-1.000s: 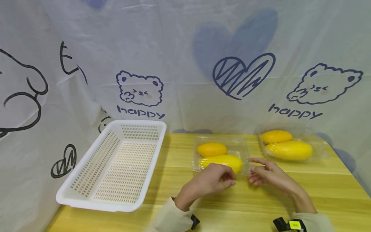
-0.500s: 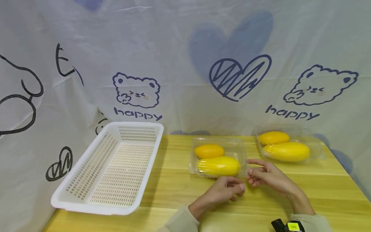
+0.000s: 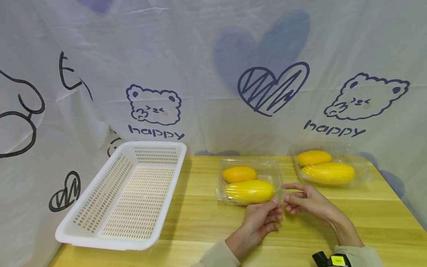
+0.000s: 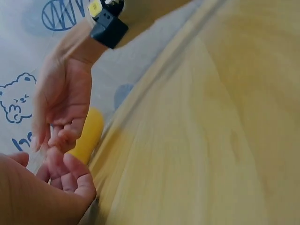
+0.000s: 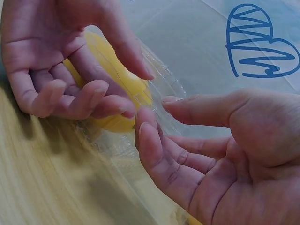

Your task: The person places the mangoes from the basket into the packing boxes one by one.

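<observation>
A clear plastic clamshell box (image 3: 279, 174) stands at mid-table. Inside it lie a smaller orange-yellow fruit (image 3: 239, 174) and a longer smooth yellow fruit (image 3: 251, 191). My left hand (image 3: 255, 223) is at the box's front right corner, palm turned up and fingers loosely bent. Just to its right, my right hand (image 3: 311, 202) is beside the same corner, index finger extended towards the rim. In the right wrist view, a gap shows between the right thumb (image 5: 201, 108) and fingers. Both hands' fingertips are close together; whether they touch the plastic I cannot tell.
A white perforated basket (image 3: 180, 170) stands on the left of the wooden table (image 3: 197, 222). At the back right is another clear box (image 3: 361, 168) with two yellow fruits. A printed cloth (image 3: 207, 74) hangs behind the table and along its left side.
My left hand has moved right and down from in front of the long yellow fruit to the box's right corner, and has turned palm up. My right hand has stayed nearly still.
</observation>
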Demonstrator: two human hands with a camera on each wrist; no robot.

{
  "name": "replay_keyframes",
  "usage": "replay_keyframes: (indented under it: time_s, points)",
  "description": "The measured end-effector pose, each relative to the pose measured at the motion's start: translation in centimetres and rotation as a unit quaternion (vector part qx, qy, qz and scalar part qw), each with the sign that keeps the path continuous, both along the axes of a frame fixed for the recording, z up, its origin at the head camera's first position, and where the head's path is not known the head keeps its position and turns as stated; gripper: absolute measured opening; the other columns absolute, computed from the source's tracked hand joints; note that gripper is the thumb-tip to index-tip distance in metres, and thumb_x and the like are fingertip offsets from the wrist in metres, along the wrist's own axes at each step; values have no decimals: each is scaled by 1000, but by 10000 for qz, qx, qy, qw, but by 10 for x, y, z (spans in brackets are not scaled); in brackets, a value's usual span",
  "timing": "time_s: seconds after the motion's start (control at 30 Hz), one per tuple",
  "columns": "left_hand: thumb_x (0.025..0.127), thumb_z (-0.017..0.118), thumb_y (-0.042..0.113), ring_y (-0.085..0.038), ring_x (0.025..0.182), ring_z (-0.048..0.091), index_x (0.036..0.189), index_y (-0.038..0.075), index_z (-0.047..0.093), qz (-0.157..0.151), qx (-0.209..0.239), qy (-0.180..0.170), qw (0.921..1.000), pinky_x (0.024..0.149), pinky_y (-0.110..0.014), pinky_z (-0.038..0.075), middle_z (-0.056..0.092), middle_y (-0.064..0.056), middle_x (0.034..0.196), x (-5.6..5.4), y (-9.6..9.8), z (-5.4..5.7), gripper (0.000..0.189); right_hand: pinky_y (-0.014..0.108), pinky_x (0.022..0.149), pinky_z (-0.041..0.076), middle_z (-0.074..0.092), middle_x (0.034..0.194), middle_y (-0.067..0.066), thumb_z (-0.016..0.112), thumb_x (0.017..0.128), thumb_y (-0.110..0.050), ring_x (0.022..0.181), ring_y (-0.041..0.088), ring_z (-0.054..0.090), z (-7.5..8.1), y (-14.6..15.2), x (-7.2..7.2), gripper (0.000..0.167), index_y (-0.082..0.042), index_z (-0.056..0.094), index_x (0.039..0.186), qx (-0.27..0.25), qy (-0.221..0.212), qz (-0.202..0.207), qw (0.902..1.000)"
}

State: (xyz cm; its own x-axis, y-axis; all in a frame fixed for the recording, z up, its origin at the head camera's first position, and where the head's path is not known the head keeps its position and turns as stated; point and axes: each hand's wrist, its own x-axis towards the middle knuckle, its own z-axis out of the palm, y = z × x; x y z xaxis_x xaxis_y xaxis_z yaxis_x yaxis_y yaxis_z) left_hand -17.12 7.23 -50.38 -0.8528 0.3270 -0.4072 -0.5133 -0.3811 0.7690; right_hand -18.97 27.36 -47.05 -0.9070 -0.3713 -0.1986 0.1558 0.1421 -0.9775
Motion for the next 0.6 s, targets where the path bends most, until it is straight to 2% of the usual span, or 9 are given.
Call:
replay_keyframes:
  time_s: [0.13, 0.27, 0.4, 0.6]
  points:
    - [90, 78, 21, -9, 60, 60, 89, 4, 77, 401, 37, -282, 9988, 53, -24, 48, 74, -2, 79, 2, 8, 3, 17, 31, 74, 60, 72, 96, 14, 60, 104, -11, 80, 16, 67, 0, -1, 0, 60, 20, 30, 145, 21, -25, -90, 10000]
    - [88, 78, 17, -6, 54, 52, 88, 1, 78, 663, -74, -304, 9973, 48, -22, 44, 72, -1, 73, 4, 13, 6, 16, 30, 73, 60, 71, 93, 13, 62, 103, -11, 79, 15, 67, -1, -2, 0, 51, 20, 38, 136, 76, -73, -209, 9997]
    - [86, 78, 14, -5, 52, 48, 87, 0, 78, 769, -189, -301, 9964, 46, -20, 41, 71, 0, 71, 4, 15, 6, 14, 30, 74, 60, 72, 94, 13, 63, 101, -10, 81, 16, 68, -1, -2, 1, 45, 19, 43, 130, 86, -12, -257, 9996]
    - [84, 79, 13, -4, 51, 48, 84, 2, 77, 854, -175, -233, 9959, 45, -19, 40, 70, 1, 70, 5, 17, 5, 11, 29, 76, 60, 73, 97, 15, 64, 101, -9, 83, 16, 70, 0, -4, 1, 45, 20, 44, 129, 86, 80, -345, 9993]
